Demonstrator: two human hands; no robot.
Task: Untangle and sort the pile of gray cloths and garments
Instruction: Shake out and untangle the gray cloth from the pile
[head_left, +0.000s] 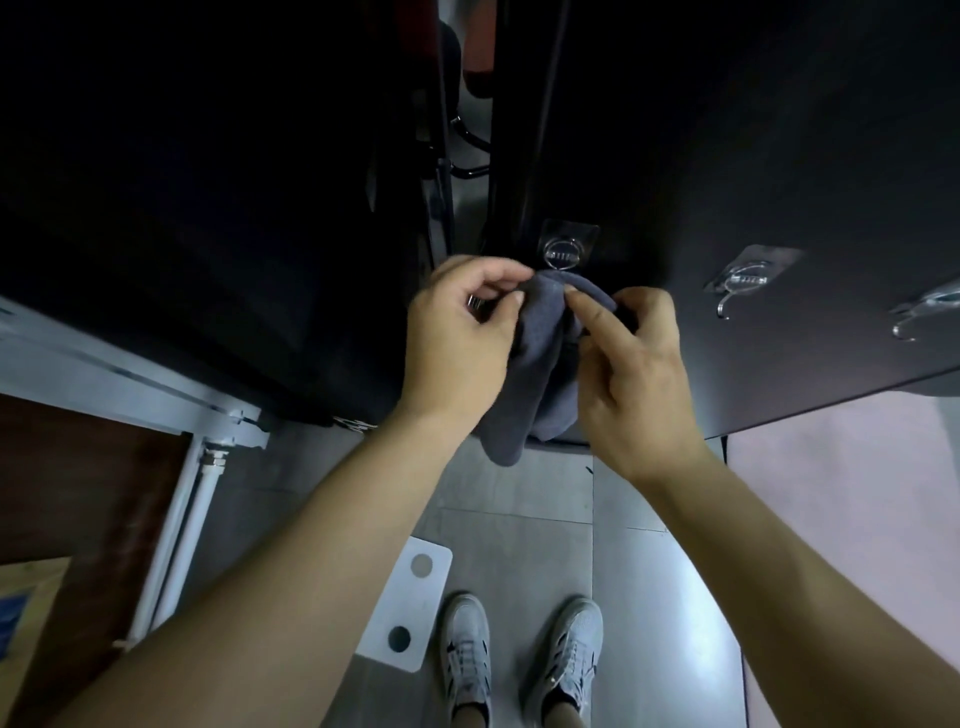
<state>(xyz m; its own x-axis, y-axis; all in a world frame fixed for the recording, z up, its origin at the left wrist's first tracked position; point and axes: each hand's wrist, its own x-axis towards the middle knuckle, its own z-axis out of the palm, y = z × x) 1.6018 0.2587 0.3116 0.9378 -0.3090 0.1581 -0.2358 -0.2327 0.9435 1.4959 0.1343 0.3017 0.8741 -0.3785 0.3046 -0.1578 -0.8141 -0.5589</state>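
Gray cloth (540, 374) hangs against the dark panel (753, 156), directly below a clear hook (563, 254). Left hand (462, 332) pinches its top edge with curled fingers. Right hand (634, 364) grips the other side, index finger laid on the fabric. Shoes (519, 660) stand on the tiled floor (649, 597).

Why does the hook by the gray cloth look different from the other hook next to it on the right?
The cloth hook has the gray cloth bunched right under it, hiding its lower end; the bare hook holds nothing and its curved tip shows. The cloth hook faces the camera almost straight on; the bare hook looks slanted. Both are shiny metal on clear pads stuck to the dark panel.
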